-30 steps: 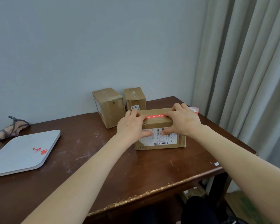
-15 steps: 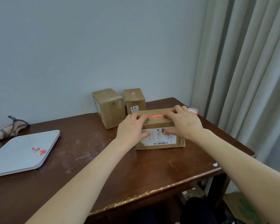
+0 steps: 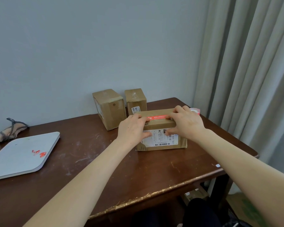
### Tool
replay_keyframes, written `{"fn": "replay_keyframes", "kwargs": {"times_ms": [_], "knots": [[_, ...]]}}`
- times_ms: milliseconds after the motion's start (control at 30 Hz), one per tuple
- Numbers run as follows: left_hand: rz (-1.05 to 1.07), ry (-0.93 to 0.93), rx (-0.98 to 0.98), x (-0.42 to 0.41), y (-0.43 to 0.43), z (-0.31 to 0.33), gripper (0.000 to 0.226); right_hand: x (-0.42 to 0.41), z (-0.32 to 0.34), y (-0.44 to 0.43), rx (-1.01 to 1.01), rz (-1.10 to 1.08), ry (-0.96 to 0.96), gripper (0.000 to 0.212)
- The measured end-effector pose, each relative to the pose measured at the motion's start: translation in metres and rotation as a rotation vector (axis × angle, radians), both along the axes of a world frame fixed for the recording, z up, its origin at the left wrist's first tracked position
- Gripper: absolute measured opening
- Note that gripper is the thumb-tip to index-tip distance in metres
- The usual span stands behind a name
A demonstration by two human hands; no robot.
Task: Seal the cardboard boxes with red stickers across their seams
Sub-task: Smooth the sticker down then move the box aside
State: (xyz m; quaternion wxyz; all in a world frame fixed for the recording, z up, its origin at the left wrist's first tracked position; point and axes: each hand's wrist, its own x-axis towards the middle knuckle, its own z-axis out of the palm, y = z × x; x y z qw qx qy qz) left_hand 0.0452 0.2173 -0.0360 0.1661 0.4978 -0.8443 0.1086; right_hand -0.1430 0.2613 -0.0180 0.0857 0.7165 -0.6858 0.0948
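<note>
Red rectangular paper sticker (image 3: 158,117) lies along the top seam of the brown cardboard box (image 3: 161,126), at 1 o'clock on the dark wooden table (image 3: 105,161). Nothing has shifted over the past second, so pressing-down continues and this seal is judged nearly complete. Left hand (image 3: 132,130) and right hand (image 3: 187,122) clamp the box's top front edge, fingers curled onto the sticker ends, thumbs on the front label. At 11 o'clock, the tilted brown cardboard carton (image 3: 111,108) and upright brown cardboard carton (image 3: 135,99) show no red.
</note>
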Motion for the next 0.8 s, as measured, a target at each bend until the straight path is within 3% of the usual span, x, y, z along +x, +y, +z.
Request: {"fn": "replay_keyframes", "kwargs": {"times_ms": [300,500,800], "knots": [[0.047,0.003,0.007,0.000,0.004,0.005,0.057,-0.001,0.000,-0.001,-0.016,-0.023,-0.024,0.065],[0.046,-0.014,0.036,0.000,0.004,0.004,0.071,0.000,0.001,-0.004,0.036,-0.022,0.004,0.087],[0.060,-0.069,0.086,-0.002,-0.002,0.005,0.064,0.004,0.003,-0.011,0.065,-0.033,0.044,0.078]]}}
